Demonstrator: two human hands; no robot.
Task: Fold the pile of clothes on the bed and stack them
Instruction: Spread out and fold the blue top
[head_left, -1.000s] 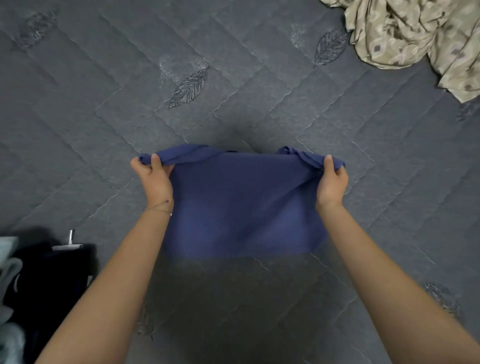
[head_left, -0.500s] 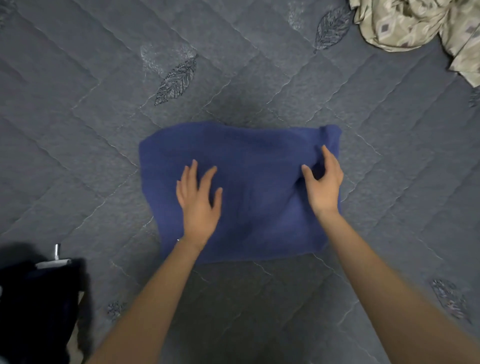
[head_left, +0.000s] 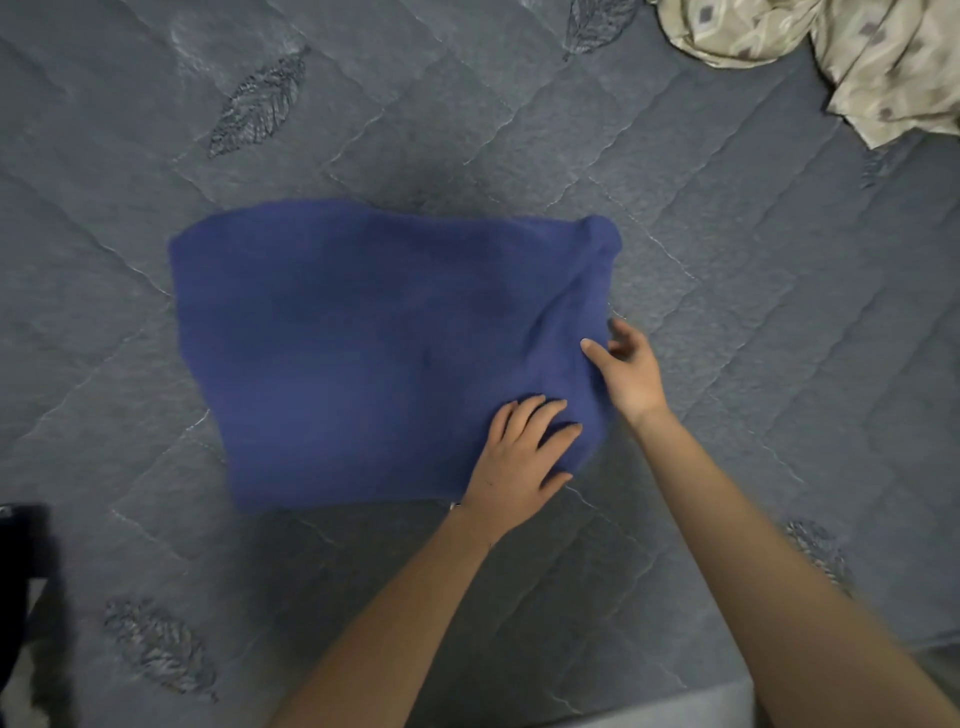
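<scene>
1. One blue cloth (head_left: 363, 353).
2. One crumpled beige patterned cloth (head_left: 831, 47).
3. Two hands: a left hand (head_left: 519, 462) and a right hand (head_left: 631, 371).
4. One dark thing (head_left: 21, 561), cut off at the left edge.
5. One grey quilted bed cover (head_left: 779, 312).
6. Five leaf prints (head_left: 254, 104) on it, some faint.

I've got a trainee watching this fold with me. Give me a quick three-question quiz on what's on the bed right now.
1. True or false: the blue cloth hangs in the air between both hands.
2. The left hand presses flat, fingers spread, on the blue cloth's near right corner. Where is the right hand? A: at the blue cloth's right edge. B: on the beige patterned cloth. C: out of view.
3. Fill in: the beige patterned cloth lies crumpled at the far ___ of the bed.

Key: 1 false; 2 A; 3 right.
</scene>
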